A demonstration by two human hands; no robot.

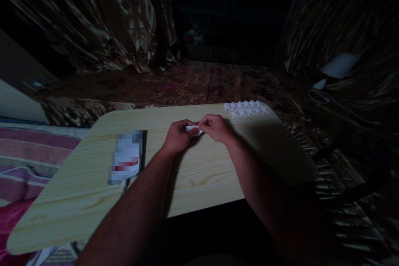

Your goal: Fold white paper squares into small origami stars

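Fingers of the left hand point(178, 136) curl around a small white piece point(192, 127), the thumb lying along its near side. From the other end, the right hand point(215, 126) pinches the same piece between thumb and forefinger, its remaining fingers bent inward. Whether either hand rests on the wooden-patterned table point(202, 174) is hard to tell; the white piece sits at the meeting point of both hands, over the table's far half.

Taking the hands as the centre of the dial, with twelve straight ahead, the left forearm runs off toward seven o'clock and the right toward five. At two o'clock, near the table's far right corner, small white star-like shapes point(246, 109) lie close together in two rows. At eight o'clock lies a pixelated item point(126, 158), pale with a red band, its details unreadable.

Beyond the far edge, at twelve, spreads a dark patterned cloth point(212, 81). One gathered curtain point(134, 16) hangs at eleven. Farther out at two, past the white shapes, stands a white-shaded lamp point(340, 65) with its pale cord beside it. Toward nine, beside the table, lies striped bedding point(34, 153) in pink and purple.
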